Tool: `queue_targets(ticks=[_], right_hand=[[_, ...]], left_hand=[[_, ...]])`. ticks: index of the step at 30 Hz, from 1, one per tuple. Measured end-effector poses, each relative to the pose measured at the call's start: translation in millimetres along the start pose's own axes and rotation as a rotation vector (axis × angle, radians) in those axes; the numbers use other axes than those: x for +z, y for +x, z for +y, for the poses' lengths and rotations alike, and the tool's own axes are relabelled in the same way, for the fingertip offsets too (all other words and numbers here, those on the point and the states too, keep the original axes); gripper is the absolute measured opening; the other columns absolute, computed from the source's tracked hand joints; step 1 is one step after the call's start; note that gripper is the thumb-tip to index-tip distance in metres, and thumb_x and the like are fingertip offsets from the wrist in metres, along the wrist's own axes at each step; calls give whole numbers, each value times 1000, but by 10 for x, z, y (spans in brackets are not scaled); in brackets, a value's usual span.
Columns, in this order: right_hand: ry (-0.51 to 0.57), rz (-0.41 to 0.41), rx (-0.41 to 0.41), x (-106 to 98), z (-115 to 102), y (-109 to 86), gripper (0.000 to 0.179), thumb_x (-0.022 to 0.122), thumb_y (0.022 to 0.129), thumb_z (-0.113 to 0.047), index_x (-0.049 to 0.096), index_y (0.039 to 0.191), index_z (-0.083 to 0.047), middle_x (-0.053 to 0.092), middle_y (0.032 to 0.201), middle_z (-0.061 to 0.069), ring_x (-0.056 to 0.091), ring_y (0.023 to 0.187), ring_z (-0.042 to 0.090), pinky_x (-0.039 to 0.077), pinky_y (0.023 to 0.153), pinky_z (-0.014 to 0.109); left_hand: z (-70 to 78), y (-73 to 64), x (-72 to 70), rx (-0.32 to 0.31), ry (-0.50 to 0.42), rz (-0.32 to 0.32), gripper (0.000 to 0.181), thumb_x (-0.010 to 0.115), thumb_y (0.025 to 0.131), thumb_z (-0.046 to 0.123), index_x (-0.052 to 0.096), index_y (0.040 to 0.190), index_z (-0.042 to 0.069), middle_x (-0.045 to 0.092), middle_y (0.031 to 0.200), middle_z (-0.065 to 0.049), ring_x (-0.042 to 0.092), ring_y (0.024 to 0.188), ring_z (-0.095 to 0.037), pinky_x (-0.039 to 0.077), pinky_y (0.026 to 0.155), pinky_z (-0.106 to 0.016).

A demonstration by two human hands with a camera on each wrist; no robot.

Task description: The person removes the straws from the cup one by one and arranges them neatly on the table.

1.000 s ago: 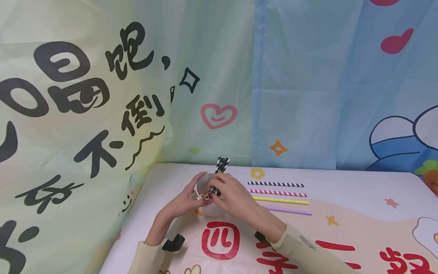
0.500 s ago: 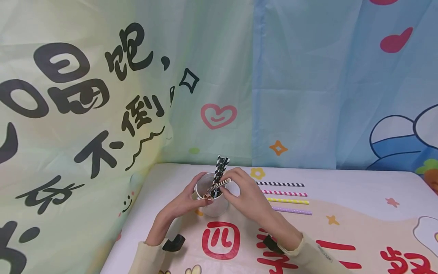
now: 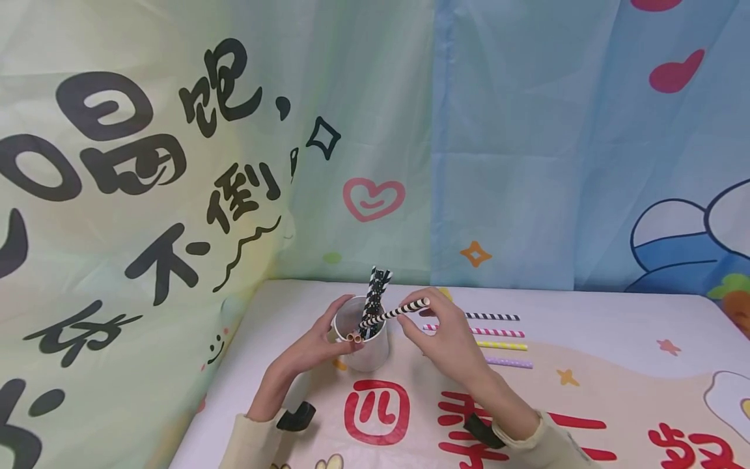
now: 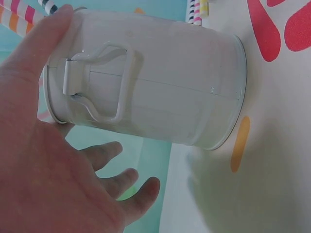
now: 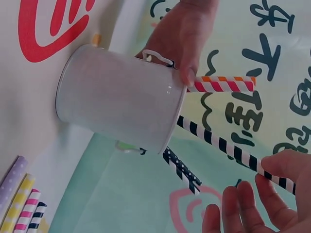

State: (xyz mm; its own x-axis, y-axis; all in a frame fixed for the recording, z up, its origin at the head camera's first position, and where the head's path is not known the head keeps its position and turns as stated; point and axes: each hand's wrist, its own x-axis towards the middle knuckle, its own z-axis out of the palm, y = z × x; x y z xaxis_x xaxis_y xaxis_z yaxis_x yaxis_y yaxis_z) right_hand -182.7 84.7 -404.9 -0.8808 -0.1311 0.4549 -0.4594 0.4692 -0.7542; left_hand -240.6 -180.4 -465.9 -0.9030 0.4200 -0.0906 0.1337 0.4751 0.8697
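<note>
A small white metal bucket [image 3: 371, 357] with looped side handles stands upright on the table. My left hand [image 3: 316, 342] holds it at the rim, thumb on the near side; in the left wrist view the other fingers [image 4: 141, 194] spread loosely beside the wall. Between thumb and forefinger, my right hand [image 3: 448, 339] pinches a black-and-white striped paper straw [image 5: 218, 143]. That straw slants up to the right, its lower end inside the bucket mouth. Black-and-white patterned straws [image 3: 375, 299] lean at the far rim. Pink and orange striped straws [image 5: 223, 85] lean near my left thumb.
To the right, paper straws lie in a row on the printed tablecloth: black striped [image 3: 495, 316], pink striped [image 3: 510, 333], yellow [image 3: 508, 346] and purple dotted [image 3: 512, 363]. A printed fabric backdrop [image 3: 504, 130] rises behind the table.
My right hand has drawn back rightward from the bucket mouth, pulling the striped straw partly out at a slant. My left hand stays on the rim.
</note>
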Motion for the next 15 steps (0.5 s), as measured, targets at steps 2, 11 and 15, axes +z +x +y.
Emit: queue_targets(ticks=[2, 11, 15], right_hand=[[21, 8, 20, -36, 12, -16, 23, 77, 89, -16, 66, 109, -20, 66, 109, -8, 62, 106, 9, 56, 92, 44], [50, 35, 61, -198, 47, -75, 21, 74, 92, -20, 66, 111, -22, 66, 112, -8, 64, 106, 8, 56, 95, 47], [31, 38, 64, -248, 39, -87, 22, 74, 92, -19, 66, 112, -22, 66, 113, -7, 64, 105, 9, 55, 94, 48]], left_hand=[[3, -5, -1, 0, 2, 2, 91, 78, 83, 41, 23, 155, 42, 27, 162, -6, 23, 151, -33, 23, 116, -70], [5, -13, -1, -5, 9, 2, 91, 79, 83, 42, 23, 155, 44, 26, 163, -6, 23, 151, -33, 24, 116, -69], [1, -15, -5, -18, 13, 2, 91, 79, 83, 42, 23, 154, 46, 25, 163, -4, 22, 152, -32, 23, 116, -69]])
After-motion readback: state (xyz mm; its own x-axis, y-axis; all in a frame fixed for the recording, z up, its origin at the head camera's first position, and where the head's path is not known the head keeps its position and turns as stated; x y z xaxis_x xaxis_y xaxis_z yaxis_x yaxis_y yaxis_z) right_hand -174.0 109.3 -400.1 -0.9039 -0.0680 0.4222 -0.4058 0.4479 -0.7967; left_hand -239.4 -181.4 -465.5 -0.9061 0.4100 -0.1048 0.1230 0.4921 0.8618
